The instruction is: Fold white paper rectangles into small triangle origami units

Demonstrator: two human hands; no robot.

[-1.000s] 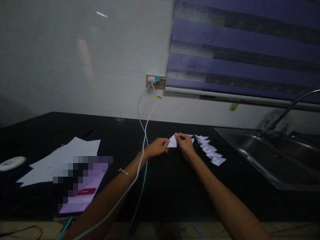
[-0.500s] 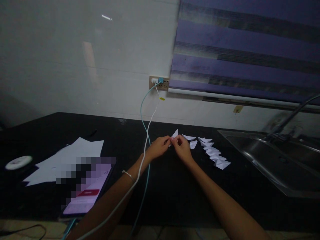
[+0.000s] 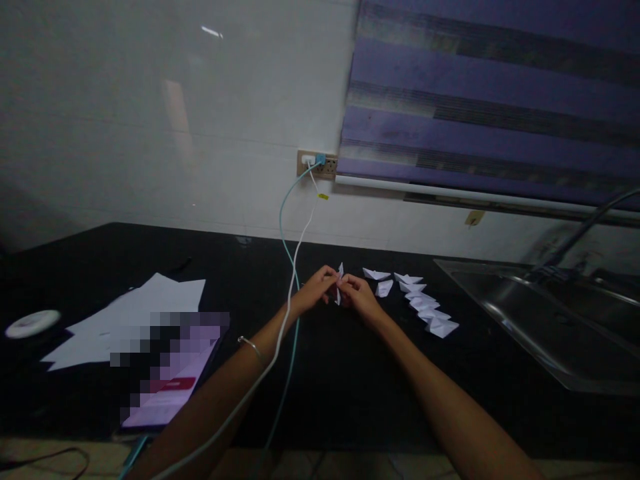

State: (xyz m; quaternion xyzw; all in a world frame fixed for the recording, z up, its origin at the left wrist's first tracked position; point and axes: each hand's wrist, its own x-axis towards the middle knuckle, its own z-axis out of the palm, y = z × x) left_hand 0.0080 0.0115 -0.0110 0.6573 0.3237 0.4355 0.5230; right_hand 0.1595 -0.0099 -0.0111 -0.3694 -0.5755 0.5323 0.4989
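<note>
Both hands meet over a black countertop [image 3: 350, 373]. My left hand [image 3: 313, 292] and my right hand [image 3: 357, 295] each pinch a small folded white paper piece [image 3: 340, 283], held upright and edge-on between the fingertips. Just to the right lies a row of several similar folded white paper pieces [image 3: 420, 303] on the counter. A thin bracelet [image 3: 250, 345] sits on my left wrist.
A stack of white paper sheets [image 3: 130, 317] and a lit phone [image 3: 170, 380] lie at the left, with a white round object [image 3: 31, 323] beyond them. Two cables [image 3: 290, 267] hang from a wall socket [image 3: 316, 163]. A steel sink [image 3: 545, 320] is at the right.
The paper piece was a flat triangle facing me and is now folded narrower and turned edge-on. Both hands have drawn closer together around it.
</note>
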